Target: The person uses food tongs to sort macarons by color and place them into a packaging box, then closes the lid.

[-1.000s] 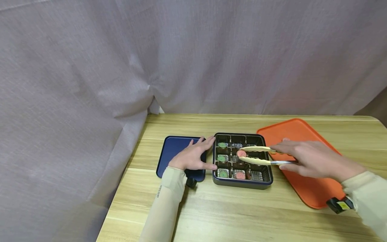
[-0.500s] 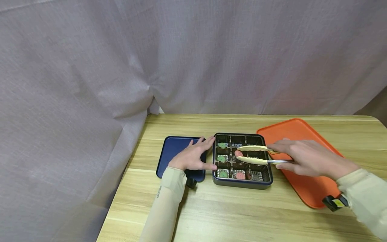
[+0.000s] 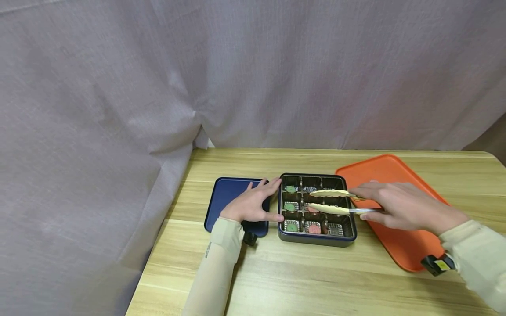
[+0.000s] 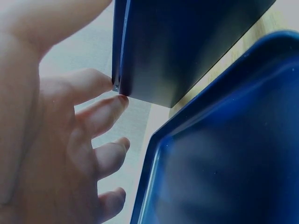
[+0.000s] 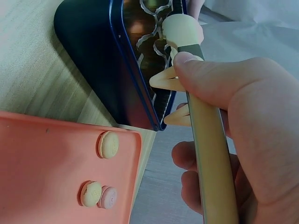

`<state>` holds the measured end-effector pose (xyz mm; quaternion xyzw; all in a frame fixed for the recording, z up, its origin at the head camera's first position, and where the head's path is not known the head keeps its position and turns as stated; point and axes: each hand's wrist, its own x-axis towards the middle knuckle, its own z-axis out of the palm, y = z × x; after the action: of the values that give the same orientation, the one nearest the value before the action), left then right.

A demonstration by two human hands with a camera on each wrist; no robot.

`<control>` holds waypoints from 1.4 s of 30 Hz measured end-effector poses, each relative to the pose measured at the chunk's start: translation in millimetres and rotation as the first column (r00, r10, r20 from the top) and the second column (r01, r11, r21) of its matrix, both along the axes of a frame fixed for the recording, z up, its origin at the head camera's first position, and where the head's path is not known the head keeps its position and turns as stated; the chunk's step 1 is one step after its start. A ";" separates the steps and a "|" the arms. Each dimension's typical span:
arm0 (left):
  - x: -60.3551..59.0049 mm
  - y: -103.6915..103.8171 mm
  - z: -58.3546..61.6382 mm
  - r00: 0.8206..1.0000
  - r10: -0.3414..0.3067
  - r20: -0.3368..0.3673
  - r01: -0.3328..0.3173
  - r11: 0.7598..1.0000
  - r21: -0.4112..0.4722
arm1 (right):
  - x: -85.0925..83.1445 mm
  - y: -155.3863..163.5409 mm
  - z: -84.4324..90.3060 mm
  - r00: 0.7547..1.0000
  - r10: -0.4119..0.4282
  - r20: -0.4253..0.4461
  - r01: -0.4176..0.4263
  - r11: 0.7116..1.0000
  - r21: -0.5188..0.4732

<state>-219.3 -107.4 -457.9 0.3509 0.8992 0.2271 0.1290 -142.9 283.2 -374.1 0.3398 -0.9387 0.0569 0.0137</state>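
Observation:
My left hand (image 3: 253, 207) rests at the left side of a dark blue divided box (image 3: 316, 239), fingers spread, thumb and fingertips at its rim. With my right hand (image 3: 407, 206) I grip tongs (image 3: 331, 209) with cream-coloured tips. Their tips stand apart over the box's middle compartment, where a pink macaron (image 3: 313, 210) lies, partly hidden by the lower arm. Another pink macaron (image 3: 314, 229) sits in the front middle compartment. Green macarons (image 3: 292, 228) fill the left column, one per compartment.
An orange tray (image 3: 419, 250) lies to the right, partly under my right hand. On it, the right wrist view shows two yellow macarons (image 5: 109, 144) and a pink macaron (image 5: 108, 198). A blue lid (image 3: 228, 197) lies left of the box. A grey curtain (image 3: 276, 79) hangs behind the table.
The tongs moved slightly left with a pink macaron between their tips, then let it go; it now lies lower, in the middle compartment. My left hand has stayed still.

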 end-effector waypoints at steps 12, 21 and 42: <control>1.1 -0.7 1.2 1.000 -0.004 0.007 0.004 1.000 0.000 | 4.3 5.7 0.7 0.998 0.017 -0.063 -0.019 0.999 -0.032; 0.2 -0.6 0.6 1.000 0.001 0.002 -0.001 1.000 -0.004 | 2.4 22.0 2.4 0.989 -0.005 -0.149 -0.002 0.999 -0.042; -0.1 -0.6 -0.3 1.000 -0.004 0.001 0.004 1.000 -0.003 | -1.4 64.6 -4.4 0.983 -0.133 -0.129 0.130 0.991 -0.031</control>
<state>-219.5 -108.0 -458.2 0.3522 0.8989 0.2257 0.1302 -144.3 347.8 -378.5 0.2800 -0.9554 0.0439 0.0828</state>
